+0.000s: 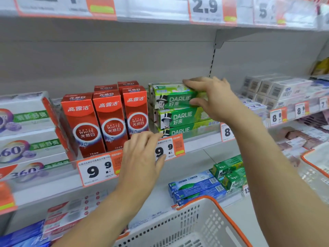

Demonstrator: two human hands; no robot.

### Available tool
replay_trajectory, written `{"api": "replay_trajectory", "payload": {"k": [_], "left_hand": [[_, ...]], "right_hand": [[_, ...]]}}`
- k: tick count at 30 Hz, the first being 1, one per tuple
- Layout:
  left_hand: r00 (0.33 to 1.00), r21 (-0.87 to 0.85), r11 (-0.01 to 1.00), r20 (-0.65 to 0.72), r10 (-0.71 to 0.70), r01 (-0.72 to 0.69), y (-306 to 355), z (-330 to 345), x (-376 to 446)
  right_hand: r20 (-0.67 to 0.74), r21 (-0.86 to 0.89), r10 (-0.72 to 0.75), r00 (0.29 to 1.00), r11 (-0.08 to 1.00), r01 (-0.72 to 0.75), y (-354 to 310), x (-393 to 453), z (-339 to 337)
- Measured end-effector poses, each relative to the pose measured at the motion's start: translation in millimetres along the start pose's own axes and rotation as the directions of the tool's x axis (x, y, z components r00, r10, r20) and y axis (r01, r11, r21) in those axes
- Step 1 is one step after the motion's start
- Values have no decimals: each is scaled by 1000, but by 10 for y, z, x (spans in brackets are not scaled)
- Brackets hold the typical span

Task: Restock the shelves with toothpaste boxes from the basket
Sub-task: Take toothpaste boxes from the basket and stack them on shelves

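Shop shelf (pixel 199 141) at chest level, price tags along front edge. Head view: my right hand (pixel 211 97) grips top green toothpaste box (pixel 170 98), fingers over top edge, thumb under, seating it flat on stack so label faces out. Left hand (pixel 142 157) hovers by shelf edge, fingers relaxed, holding nothing. Basket (pixel 195 223) below, inside looks empty from here.

toothpaste boxes (pixel 175 99): glossy printed card | basket (pixel 187 227): perforated white plastic, orange rim | shelf (pixel 199 141): smooth matt grey
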State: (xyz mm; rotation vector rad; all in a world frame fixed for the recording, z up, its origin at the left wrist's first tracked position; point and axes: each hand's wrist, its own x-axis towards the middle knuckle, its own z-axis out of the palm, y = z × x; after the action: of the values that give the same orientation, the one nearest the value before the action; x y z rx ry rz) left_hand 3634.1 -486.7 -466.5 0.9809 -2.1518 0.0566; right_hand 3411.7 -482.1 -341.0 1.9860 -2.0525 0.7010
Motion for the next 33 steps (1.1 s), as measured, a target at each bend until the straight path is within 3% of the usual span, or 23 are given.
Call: {"api": "replay_trajectory", "payload": {"k": [8,28,33], "left_hand": [[997,48,997,-39,70,-68,-114,118,-41],[999,14,999,-10,32,-32,-11,93,-95],[998,-12,999,-34,44,-45,-6,116,-169]], "right_hand": [[-40,0,-4,999,1000,4,57,97,149],[-86,169,-20,996,985,35,160,225,353],[-197,109,17,980,994,4,161,220,414]]}}
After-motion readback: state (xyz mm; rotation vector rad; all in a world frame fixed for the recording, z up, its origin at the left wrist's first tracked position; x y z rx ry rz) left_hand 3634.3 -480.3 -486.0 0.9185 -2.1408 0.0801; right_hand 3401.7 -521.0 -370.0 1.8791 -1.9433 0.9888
